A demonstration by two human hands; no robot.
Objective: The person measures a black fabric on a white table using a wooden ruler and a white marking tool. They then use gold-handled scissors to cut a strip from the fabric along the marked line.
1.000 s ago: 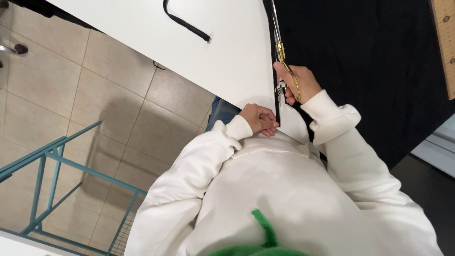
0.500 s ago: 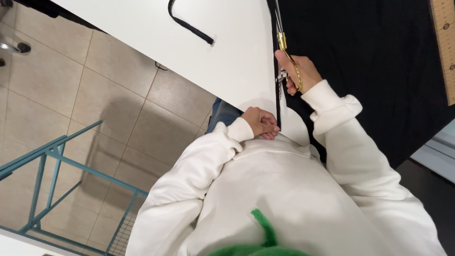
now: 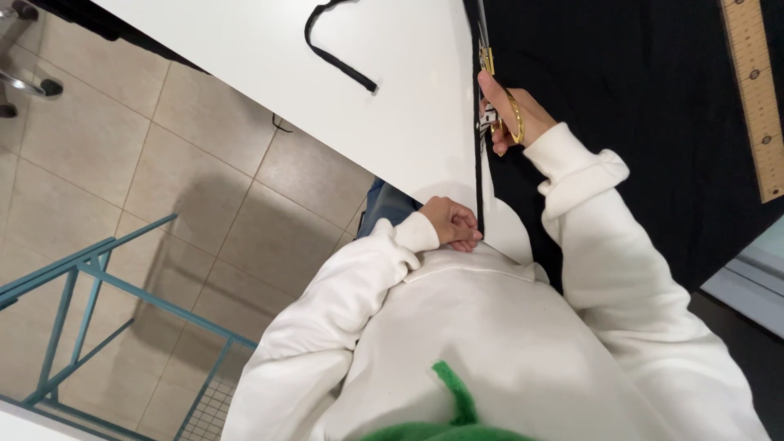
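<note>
My right hand point(image 3: 513, 114) grips gold-handled scissors point(image 3: 492, 73) at the left edge of a black fabric point(image 3: 637, 106) spread over a white table point(image 3: 359, 98). The blades run along the fabric's edge, where a narrow black strip point(image 3: 478, 180) is parted from the cloth. My left hand point(image 3: 453, 223) is closed at the near end of that strip, at the table's front edge. Both arms are in white sleeves.
A loose curved black strip point(image 3: 336, 57) lies on the white table farther off. A wooden ruler point(image 3: 755, 98) rests on the black fabric at the right. A teal metal frame point(image 3: 90, 286) stands on the tiled floor at the left, with chair castors point(image 3: 33, 82) beyond.
My right hand and the scissors have moved farther along the fabric's edge, away from me. The left hand stays at the near end of the strip.
</note>
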